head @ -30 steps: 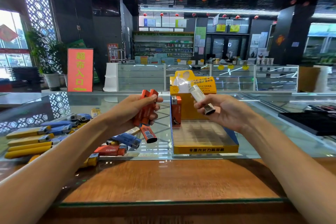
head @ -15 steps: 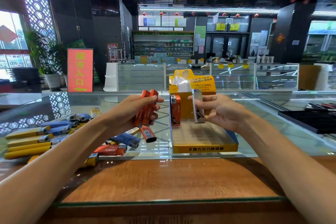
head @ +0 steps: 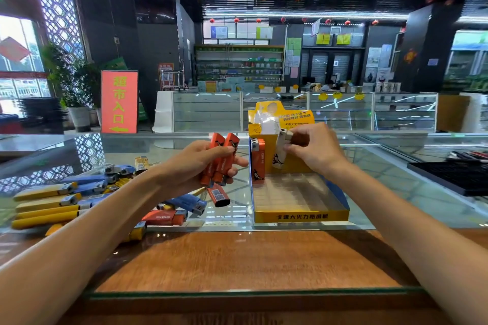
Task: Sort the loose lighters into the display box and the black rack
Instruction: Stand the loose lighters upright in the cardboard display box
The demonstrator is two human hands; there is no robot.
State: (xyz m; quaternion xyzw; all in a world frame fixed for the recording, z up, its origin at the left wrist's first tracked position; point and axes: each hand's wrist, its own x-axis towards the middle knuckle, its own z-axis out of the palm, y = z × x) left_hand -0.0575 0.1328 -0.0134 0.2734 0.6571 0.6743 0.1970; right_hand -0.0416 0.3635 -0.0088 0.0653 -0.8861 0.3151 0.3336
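My left hand (head: 200, 163) grips a bunch of orange lighters (head: 220, 159) above the glass counter, one of them hanging lower than the rest. My right hand (head: 313, 150) pinches a white lighter (head: 280, 150) upright over the back row of the yellow display box (head: 299, 216). Orange lighters (head: 257, 163) stand in the box's back left corner. Loose yellow, blue and orange lighters (head: 66, 200) lie piled on the glass to the left. The black rack (head: 454, 174) sits at the far right.
The counter has a glass top (head: 396, 192) over a wooden front ledge (head: 237, 258). A yellow header card (head: 280, 119) rises behind the box. More glass cabinets and a red sign (head: 119, 100) stand across the shop floor.
My right hand turned the white lighter from tilted to upright and lowered it towards the box's back row beside the orange ones. My left hand stayed where it was.
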